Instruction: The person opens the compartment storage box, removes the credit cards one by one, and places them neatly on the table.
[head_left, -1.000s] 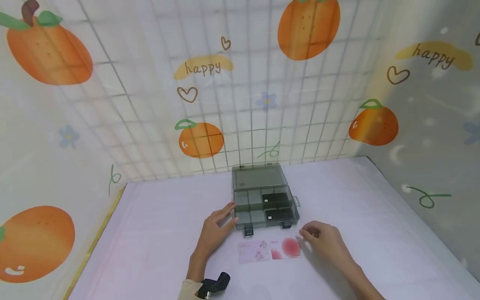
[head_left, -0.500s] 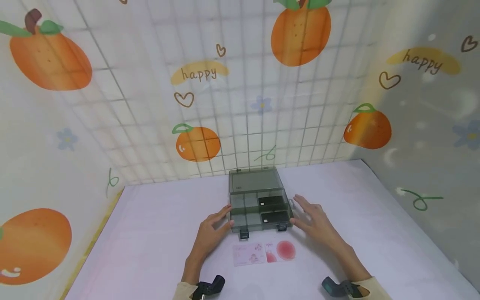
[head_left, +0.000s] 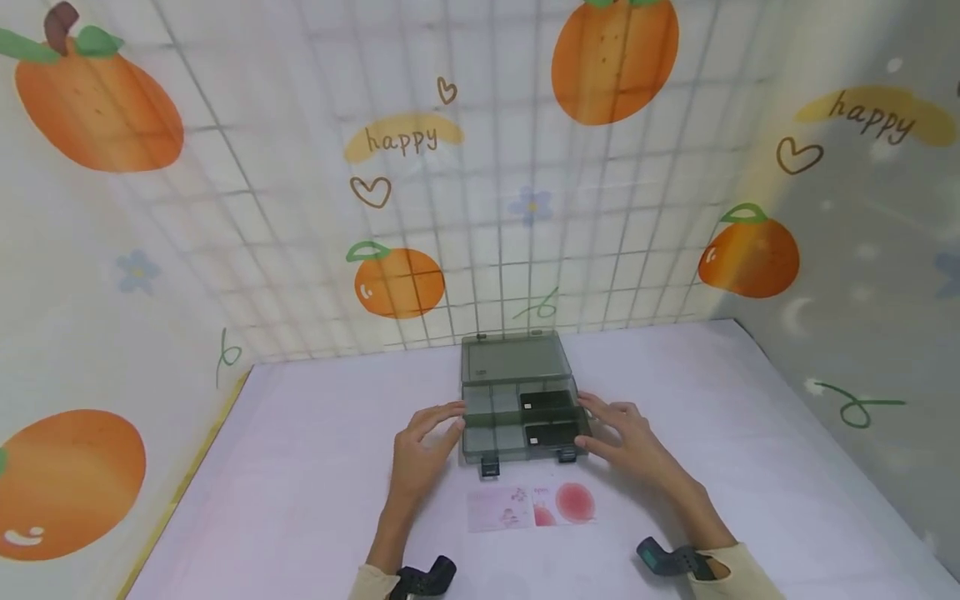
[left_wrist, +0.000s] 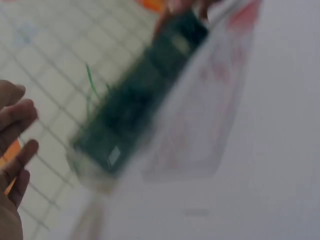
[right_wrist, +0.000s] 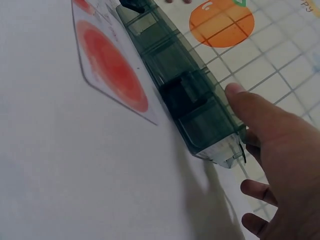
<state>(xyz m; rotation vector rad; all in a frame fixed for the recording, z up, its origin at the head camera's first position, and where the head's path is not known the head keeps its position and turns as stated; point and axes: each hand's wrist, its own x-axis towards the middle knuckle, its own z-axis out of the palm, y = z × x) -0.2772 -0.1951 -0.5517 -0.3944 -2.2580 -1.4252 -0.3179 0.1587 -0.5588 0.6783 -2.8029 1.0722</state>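
Note:
A see-through dark green compartment box (head_left: 517, 456) stands with its lid (head_left: 516, 358) swung back. Two black cards, a rear one (head_left: 545, 401) and a front one (head_left: 553, 434), lie in its right-hand compartments. My left hand (head_left: 420, 446) is at the box's left side, fingertips right at the wall. At the opposite side, my right hand (head_left: 632, 442) has its thumb near the front corner and its fingers farther back. The right wrist view shows this thumb (right_wrist: 255, 107) at the box's upper edge, fingers spread. Motion blurs the box (left_wrist: 130, 110) in the left wrist view.
In front of the box, a pale pink card (head_left: 498, 509) and a card with a red circle (head_left: 574, 503) lie side by side on the white table (head_left: 322, 467). Behind stands a wire grid with a printed orange-patterned sheet (head_left: 300, 208).
My right hand has left the red-circle card's corner, its fingers have spread, and it has moved to the box's right side. My left hand stays at the left side, with small shifts of its fingers.

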